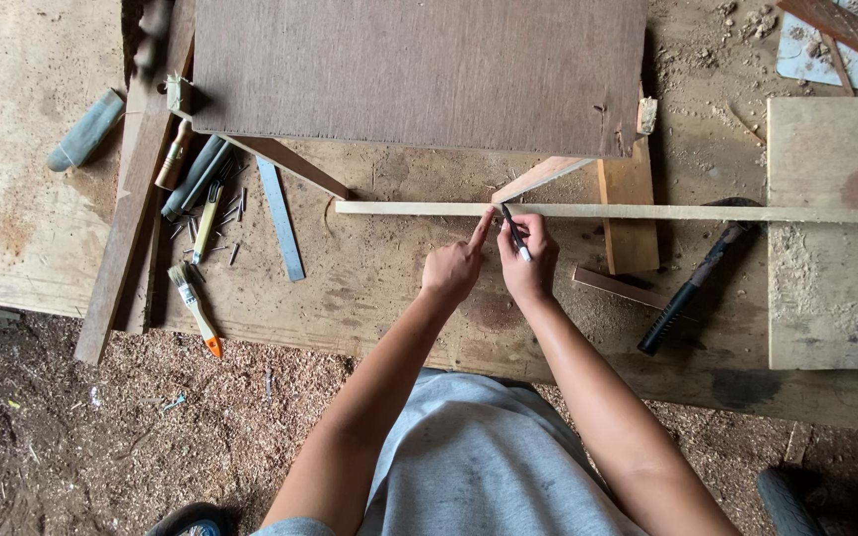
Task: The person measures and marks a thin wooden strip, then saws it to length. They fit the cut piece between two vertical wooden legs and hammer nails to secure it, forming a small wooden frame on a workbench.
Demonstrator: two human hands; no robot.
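**Pen on the Strip**

While my left hand (452,270) points its forefinger onto the strip (628,211), my right hand (528,260) grips a pen (514,233), its tip touching the strip just beside that fingertip. The left hand's other fingers are curled in, grasping nothing. The strip is thin and pale, lying across the surface (389,278) from near the middle out past the right edge of view, just in front of a big brown board (419,69). To my left lie a brush (194,306), a steel rule (281,220) and a few scattered nails (233,213). To my right a dark-handled tool (692,290) rests at a slant, well apart from my hands. Sawdust covers the floor (101,427) below.
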